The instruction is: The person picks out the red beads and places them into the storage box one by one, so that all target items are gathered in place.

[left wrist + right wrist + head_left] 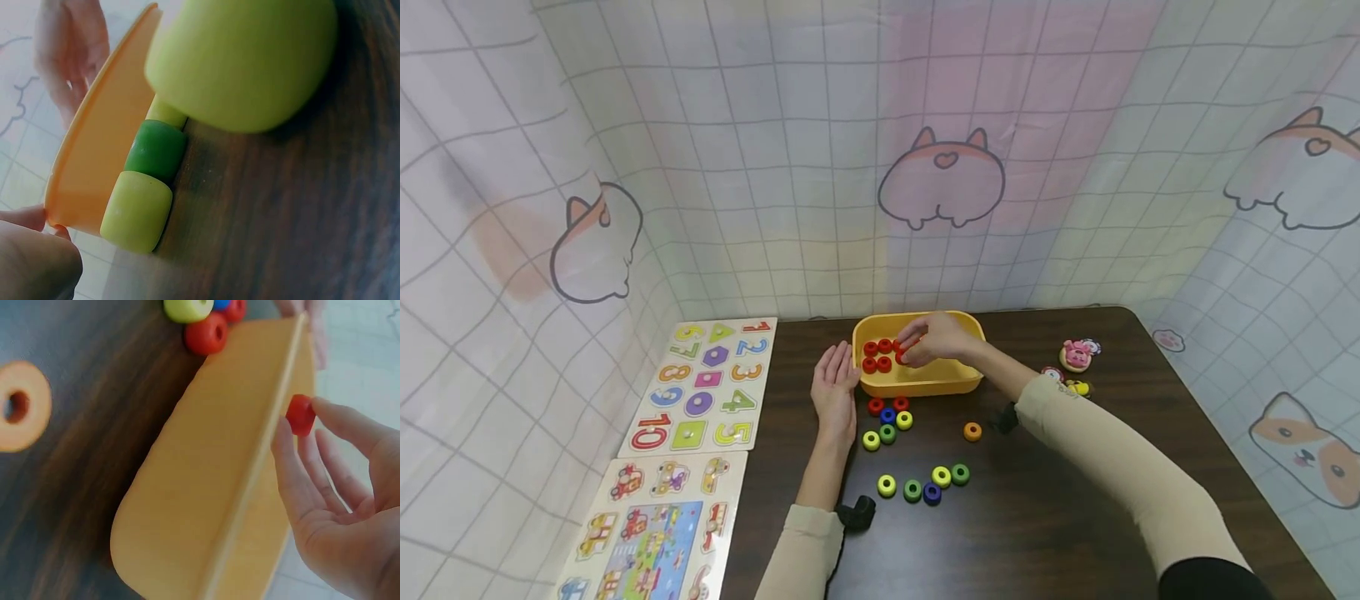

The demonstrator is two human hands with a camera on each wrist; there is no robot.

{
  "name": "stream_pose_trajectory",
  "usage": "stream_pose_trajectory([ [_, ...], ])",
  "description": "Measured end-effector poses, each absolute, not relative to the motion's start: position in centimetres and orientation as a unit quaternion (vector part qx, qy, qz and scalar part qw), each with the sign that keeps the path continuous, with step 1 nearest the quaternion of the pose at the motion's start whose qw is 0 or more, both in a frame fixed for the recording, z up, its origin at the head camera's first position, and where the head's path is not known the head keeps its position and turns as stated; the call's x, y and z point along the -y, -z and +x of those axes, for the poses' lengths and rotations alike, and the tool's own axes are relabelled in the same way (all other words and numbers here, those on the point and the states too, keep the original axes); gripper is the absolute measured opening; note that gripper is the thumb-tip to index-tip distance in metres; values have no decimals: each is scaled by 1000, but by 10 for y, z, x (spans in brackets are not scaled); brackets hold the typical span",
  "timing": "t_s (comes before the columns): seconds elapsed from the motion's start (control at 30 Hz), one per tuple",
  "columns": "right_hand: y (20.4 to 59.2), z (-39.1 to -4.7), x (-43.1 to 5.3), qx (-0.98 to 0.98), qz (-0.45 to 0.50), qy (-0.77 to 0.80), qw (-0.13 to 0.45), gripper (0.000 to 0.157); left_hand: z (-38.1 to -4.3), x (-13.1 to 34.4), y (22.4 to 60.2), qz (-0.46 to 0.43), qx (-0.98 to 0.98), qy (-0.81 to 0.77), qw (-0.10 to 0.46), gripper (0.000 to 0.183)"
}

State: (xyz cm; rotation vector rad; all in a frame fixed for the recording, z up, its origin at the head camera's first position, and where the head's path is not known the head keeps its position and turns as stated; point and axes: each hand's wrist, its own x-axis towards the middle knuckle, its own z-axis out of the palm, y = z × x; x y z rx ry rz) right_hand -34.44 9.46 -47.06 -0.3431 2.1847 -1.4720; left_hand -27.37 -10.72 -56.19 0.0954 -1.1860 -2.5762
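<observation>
A yellow plastic tray (925, 388) stands at the back of the table, with several red beads (884, 346) grouped in its left part. My right hand (936, 340) reaches into it; in the right wrist view, thumb and fingers pinch a red bead (300, 415) just inside the tray wall. At the tray's left end is my left hand (835, 392), palm up with fingers extended. In the left wrist view, a fingertip of that hand touches the tray's corner. Two red beads (900, 404) lie on the table against the tray's front.
Several blue, green and yellow beads (887, 433) lie before the tray, more (932, 492) nearer me. An orange bead (972, 432) sits apart to the right. Number (700, 387) and vehicle puzzle boards (655, 533) line the left side. Small toy figures (1077, 356) stand at right.
</observation>
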Motion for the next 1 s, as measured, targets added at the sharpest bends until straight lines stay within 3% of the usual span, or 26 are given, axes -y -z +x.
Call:
stream_pose_trajectory([
  [0.5, 510, -364, -72, -889, -127, 413, 154, 32, -271, 109, 559, 31, 421, 894, 148, 61],
  [0.7, 488, -341, -81, -867, -155, 446, 160, 34, -272, 107, 559, 29, 419, 896, 146, 62],
  [1.0, 469, -288, -98, -842, -235, 460, 154, 20, -270, 108, 561, 23, 418, 896, 150, 61],
])
